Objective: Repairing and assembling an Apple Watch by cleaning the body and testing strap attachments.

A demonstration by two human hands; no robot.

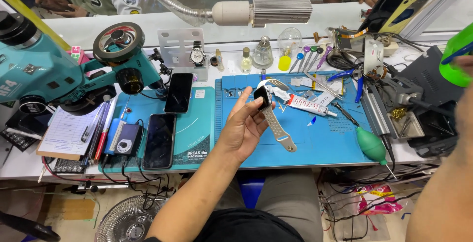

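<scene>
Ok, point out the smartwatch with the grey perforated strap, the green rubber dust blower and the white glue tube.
Smartwatch with grey perforated strap (263,96), head view, dark screen.
Green rubber dust blower (372,146), head view, bulb.
White glue tube (304,106), head view, body.

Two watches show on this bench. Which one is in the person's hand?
The smartwatch with the pale perforated strap, pinched in the left hand over the blue mat. The round-faced wristwatch stands untouched against the white bracket behind.

Smartwatch (264,96), dark square face, pale perforated strap hanging down-right, held raised above blue mat (315,138) on desk, face tilted left.
</scene>
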